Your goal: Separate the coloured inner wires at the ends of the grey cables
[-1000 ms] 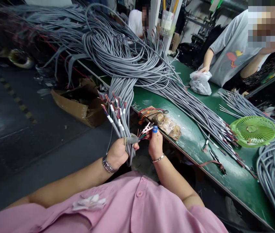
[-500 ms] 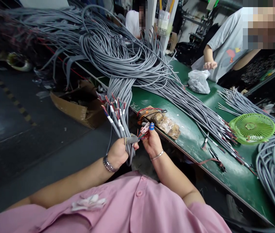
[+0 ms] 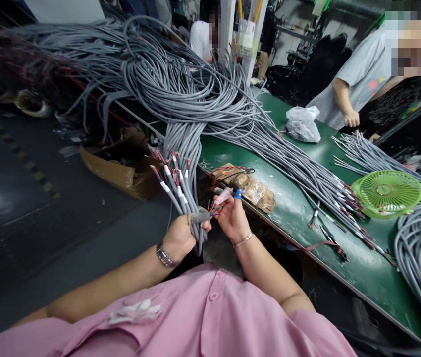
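Observation:
My left hand (image 3: 181,235) is closed around a bundle of grey cables (image 3: 190,206). Their stripped ends fan upward, with white bands and red, blue and green wires showing. One cable end (image 3: 200,216) is bent across the bundle toward my right hand, its thin coloured wires (image 3: 215,210) splayed out. My right hand (image 3: 233,218), a blue cover on its thumb, pinches a small pale pink piece (image 3: 224,196) beside those wires. Blur hides what kind of piece it is, and whether the fingers also grip the wires.
Grey cable coils (image 3: 181,84) are heaped on the green table (image 3: 288,198). Near its edge lies a taped wooden block (image 3: 255,191). A green fan (image 3: 387,193) and a plastic bag (image 3: 302,124) sit farther right. A co-worker (image 3: 362,69) stands across; a cardboard box (image 3: 117,171) is at left.
My right thumb has shifted slightly right, and the pink piece has tilted and moved a little. The co-worker's hand has moved right and down, away from the plastic bag. My left hand keeps its grip.

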